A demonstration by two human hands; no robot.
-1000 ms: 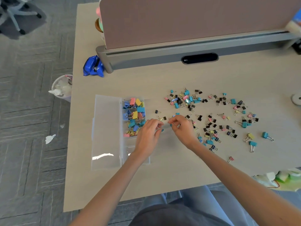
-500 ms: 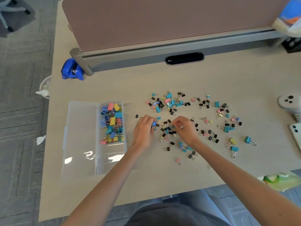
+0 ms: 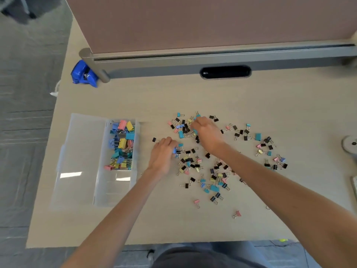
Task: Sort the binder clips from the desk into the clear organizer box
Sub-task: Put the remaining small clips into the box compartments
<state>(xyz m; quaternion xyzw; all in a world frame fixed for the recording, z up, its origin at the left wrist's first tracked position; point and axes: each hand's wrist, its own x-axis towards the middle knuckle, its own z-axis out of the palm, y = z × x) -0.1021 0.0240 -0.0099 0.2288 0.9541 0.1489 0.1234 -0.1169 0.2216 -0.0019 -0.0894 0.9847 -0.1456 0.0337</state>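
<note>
Left hand (image 3: 161, 154): curled; pinches small blue binder clip (image 3: 175, 150)
Right hand (image 3: 205, 130): moved ahead into scattered coloured metal binder clips (image 3: 213, 188); curled, hold hidden
Clear plastic organizer box (image 3: 114, 190): left of hands, part-filled; gathering continues

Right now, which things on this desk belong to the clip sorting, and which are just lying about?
Job:
loose binder clips
clear organizer box, lid open
sorted clips in its far compartment
left hand and right hand, both among the loose clips

Lying about:
blue object by the divider post
grey round object at the right edge
desk divider
</note>
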